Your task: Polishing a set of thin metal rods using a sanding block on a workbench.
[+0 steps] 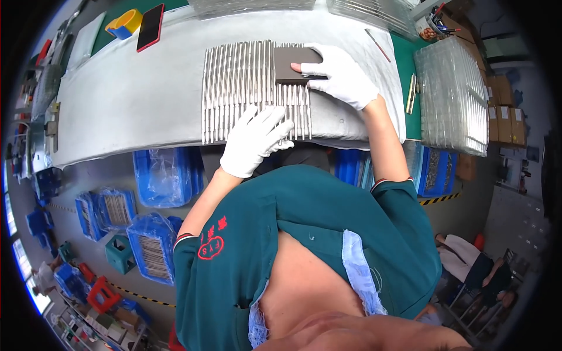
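Note:
A row of slim silver metal rods lies side by side on the cloth-covered table, reaching toward its near edge. My left hand, in a white glove, rests on the near ends of the rods with its fingers stretched out. A flat dark grey-brown block sits on the right part of the row. My right hand, in a white glove with a bare thumb tip showing, grips that block from its right side. The rod sections beneath the block and under my left hand are hidden.
A red-edged phone and a yellow tape roll lie at the far left. Clear plastic trays are stacked at the right, near a pen cup. Blue bins stand on the floor at left. A thin stick lies far right.

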`<action>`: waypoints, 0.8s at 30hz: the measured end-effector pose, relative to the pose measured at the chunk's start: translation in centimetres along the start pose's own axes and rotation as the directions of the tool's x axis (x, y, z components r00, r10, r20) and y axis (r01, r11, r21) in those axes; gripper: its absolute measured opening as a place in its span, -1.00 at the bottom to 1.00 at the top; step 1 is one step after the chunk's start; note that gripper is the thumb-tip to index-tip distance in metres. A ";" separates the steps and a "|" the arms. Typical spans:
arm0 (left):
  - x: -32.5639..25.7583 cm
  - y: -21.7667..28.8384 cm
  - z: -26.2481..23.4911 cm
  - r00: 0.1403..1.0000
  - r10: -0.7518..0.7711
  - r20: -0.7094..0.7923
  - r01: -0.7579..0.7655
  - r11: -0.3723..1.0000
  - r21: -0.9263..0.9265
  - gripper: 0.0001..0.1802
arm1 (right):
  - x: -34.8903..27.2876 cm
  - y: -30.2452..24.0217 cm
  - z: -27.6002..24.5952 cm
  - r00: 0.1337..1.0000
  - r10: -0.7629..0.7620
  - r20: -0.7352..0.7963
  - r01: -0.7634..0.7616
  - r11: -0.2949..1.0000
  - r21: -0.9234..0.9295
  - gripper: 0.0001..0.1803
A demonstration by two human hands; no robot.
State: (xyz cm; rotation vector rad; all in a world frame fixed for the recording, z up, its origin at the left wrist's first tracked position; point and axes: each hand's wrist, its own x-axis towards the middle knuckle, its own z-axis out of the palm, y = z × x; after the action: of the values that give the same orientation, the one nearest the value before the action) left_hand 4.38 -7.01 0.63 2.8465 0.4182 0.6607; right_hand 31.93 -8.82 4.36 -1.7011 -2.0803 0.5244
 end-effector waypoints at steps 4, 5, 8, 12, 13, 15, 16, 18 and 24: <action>-0.2 -0.4 0.4 1.000 0.025 0.011 -0.025 0.999 0.031 -0.55 | 1.4 -3.3 2.2 0.973 -0.182 -0.142 0.135 0.948 -0.287 -0.47; -0.2 -0.3 0.4 1.000 0.027 0.009 -0.028 0.999 0.030 -0.55 | 1.2 -2.9 2.1 0.973 -0.181 -0.143 0.134 0.948 -0.289 -0.47; -0.2 -0.1 0.2 1.000 -0.005 0.021 0.005 1.000 -0.013 -0.56 | -0.2 -1.6 0.4 0.990 -0.095 -0.102 0.069 0.970 -0.235 -0.49; -0.4 -0.4 0.6 1.000 0.013 0.024 -0.013 1.000 0.010 -0.51 | -1.9 0.3 -0.7 0.901 0.068 -0.428 -0.032 0.995 0.092 -0.36; -0.4 -0.3 0.5 1.000 -0.002 0.027 0.002 1.000 -0.006 -0.49 | -1.5 0.5 -0.2 0.809 0.163 -0.565 0.010 0.957 0.289 -0.33; -0.1 -0.2 0.3 0.996 -0.034 0.081 0.036 0.999 -0.023 -0.43 | -1.4 0.4 0.1 0.593 0.425 -0.684 0.073 0.818 0.571 -0.27; 0.0 -0.2 0.3 0.996 -0.027 0.083 0.029 0.999 -0.024 -0.43 | -1.3 0.1 0.2 0.500 0.516 -0.696 0.144 0.743 0.654 -0.24; 0.2 -0.2 0.3 0.989 -0.030 0.144 0.029 1.000 0.007 -0.40 | -1.5 2.3 1.4 0.369 0.570 -0.734 0.234 0.707 0.667 -0.22; 1.6 0.3 -1.1 0.989 0.032 0.144 -0.026 0.999 -0.040 -0.21 | -1.6 2.5 1.5 0.279 0.631 -0.723 0.300 0.658 0.690 -0.22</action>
State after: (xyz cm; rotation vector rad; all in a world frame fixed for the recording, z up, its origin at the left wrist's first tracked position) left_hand 5.30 -6.65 2.34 2.8457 0.3376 0.4571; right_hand 33.47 -9.99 1.66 -1.1662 -0.5428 0.1951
